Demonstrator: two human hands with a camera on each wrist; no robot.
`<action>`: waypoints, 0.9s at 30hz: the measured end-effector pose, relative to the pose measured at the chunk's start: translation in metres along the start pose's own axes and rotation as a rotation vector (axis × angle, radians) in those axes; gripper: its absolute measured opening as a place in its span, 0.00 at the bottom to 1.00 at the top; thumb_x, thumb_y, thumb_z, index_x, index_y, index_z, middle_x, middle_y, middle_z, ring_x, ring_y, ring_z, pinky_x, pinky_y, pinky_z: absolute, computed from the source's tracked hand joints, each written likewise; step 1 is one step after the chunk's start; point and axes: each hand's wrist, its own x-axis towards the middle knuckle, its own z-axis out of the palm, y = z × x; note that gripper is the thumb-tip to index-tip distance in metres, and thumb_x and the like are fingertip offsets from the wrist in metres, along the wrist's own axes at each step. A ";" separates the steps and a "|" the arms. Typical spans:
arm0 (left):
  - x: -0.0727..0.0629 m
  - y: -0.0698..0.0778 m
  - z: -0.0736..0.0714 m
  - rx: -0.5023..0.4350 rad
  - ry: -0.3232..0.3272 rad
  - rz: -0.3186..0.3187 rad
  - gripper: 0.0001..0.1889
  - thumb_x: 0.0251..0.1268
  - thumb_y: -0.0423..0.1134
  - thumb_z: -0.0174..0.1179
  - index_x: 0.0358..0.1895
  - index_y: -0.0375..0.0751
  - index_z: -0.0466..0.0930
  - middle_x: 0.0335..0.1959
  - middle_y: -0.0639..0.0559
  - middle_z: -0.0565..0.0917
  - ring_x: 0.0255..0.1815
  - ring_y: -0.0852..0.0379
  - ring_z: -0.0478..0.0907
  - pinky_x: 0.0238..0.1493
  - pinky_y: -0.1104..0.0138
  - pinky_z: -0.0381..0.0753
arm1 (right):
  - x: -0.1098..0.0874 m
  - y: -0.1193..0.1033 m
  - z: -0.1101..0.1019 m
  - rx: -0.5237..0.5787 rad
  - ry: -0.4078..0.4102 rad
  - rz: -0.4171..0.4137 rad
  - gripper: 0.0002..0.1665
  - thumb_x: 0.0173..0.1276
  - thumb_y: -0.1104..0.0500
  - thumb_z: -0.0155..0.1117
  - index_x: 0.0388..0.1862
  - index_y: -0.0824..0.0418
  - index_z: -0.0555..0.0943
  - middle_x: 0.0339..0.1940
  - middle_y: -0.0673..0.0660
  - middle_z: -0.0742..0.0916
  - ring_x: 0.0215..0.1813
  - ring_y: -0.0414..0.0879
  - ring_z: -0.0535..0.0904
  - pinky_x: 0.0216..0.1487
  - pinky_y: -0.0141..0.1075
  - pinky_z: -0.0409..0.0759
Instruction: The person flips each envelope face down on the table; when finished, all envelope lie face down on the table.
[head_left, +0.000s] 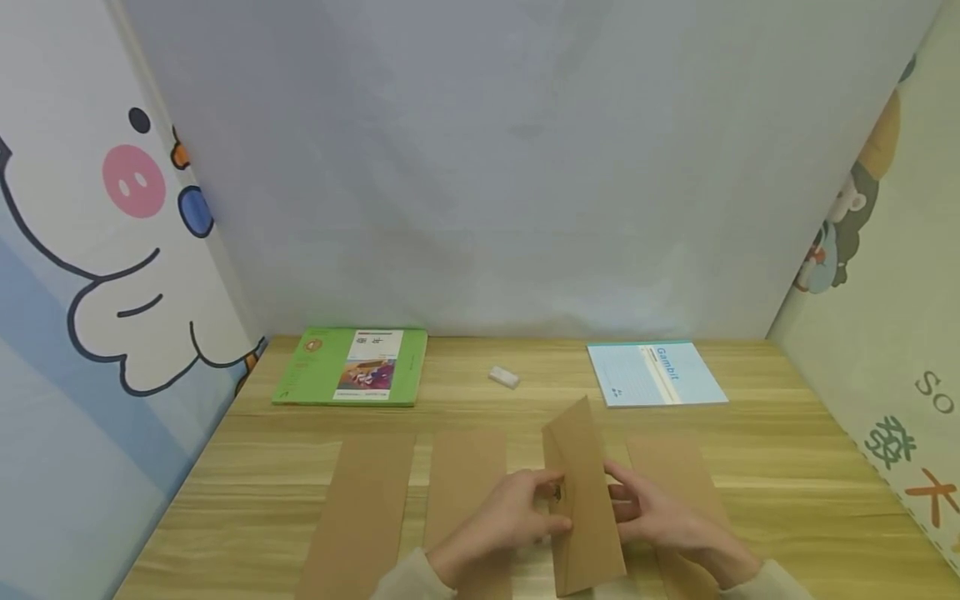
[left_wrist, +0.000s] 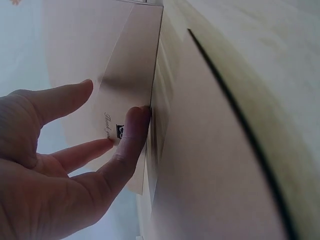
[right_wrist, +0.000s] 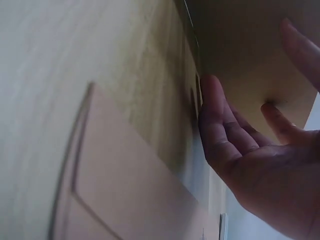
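Brown envelope on edge between two hands, over a wood-grain table

Nearest: two pale sleeves, left and right, at the bottom of the head view. Left hand: thumb and fingers spread well apart, tips against the left-facing side of the brown envelope; not wrapped round it. Right hand: fingers slightly bent, spread from the thumb, tips at the opposite side. The envelope is held between the two sets of fingertips, neither hand pinching it alone.

Envelope stands on a long edge, right of centre, leaning somewhat; contact of its lower edge with the table cannot be told. Left wrist view shows a flap seam, small script print and a dark mark on its left-facing side.

Flat on the table: a left brown piece and a middle brown piece, the latter partly under the left forearm; a right brown piece, partly behind the right hand.

Farther: small white block; green book to its left; pale blue "Gambit" notebook to its right.

Farthest: plain pale backdrop, cartoon-printed panels either side.
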 end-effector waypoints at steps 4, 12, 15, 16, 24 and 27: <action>0.000 0.000 0.000 -0.010 0.010 0.008 0.34 0.49 0.42 0.74 0.62 0.40 0.74 0.46 0.47 0.83 0.49 0.53 0.78 0.50 0.59 0.76 | 0.003 0.001 0.002 0.005 0.010 0.028 0.55 0.61 0.71 0.65 0.74 0.72 0.39 0.60 0.77 0.72 0.56 0.62 0.76 0.50 0.48 0.77; 0.001 -0.001 0.002 -0.091 0.009 0.028 0.36 0.51 0.39 0.73 0.65 0.38 0.70 0.46 0.44 0.82 0.28 0.62 0.77 0.30 0.70 0.78 | 0.008 0.000 0.004 0.018 -0.008 0.041 0.51 0.62 0.70 0.64 0.75 0.65 0.44 0.60 0.75 0.72 0.56 0.63 0.76 0.51 0.48 0.77; 0.000 0.000 0.001 -0.116 0.008 0.039 0.36 0.51 0.38 0.72 0.66 0.37 0.69 0.46 0.43 0.82 0.25 0.63 0.76 0.24 0.71 0.76 | 0.010 -0.001 0.005 0.020 -0.022 0.039 0.49 0.63 0.70 0.63 0.75 0.63 0.45 0.62 0.75 0.71 0.56 0.63 0.75 0.51 0.48 0.77; 0.000 0.001 0.001 -0.119 0.009 0.043 0.36 0.51 0.37 0.72 0.66 0.37 0.69 0.46 0.43 0.82 0.25 0.63 0.75 0.24 0.71 0.76 | 0.010 -0.001 0.006 0.019 -0.025 0.036 0.49 0.63 0.70 0.63 0.75 0.64 0.46 0.62 0.75 0.70 0.56 0.62 0.75 0.51 0.47 0.77; -0.002 0.002 0.000 -0.172 -0.005 0.048 0.36 0.53 0.37 0.71 0.68 0.39 0.68 0.48 0.41 0.81 0.31 0.61 0.80 0.27 0.71 0.79 | 0.009 -0.002 0.010 -0.062 0.040 0.063 0.49 0.63 0.66 0.66 0.76 0.60 0.49 0.64 0.77 0.67 0.54 0.61 0.77 0.48 0.45 0.78; -0.002 0.003 0.000 -0.207 -0.025 0.047 0.36 0.55 0.36 0.70 0.68 0.39 0.67 0.50 0.40 0.81 0.35 0.59 0.82 0.28 0.71 0.80 | 0.008 -0.002 0.011 -0.078 0.068 0.079 0.48 0.63 0.64 0.67 0.76 0.57 0.50 0.64 0.78 0.65 0.52 0.61 0.77 0.47 0.46 0.78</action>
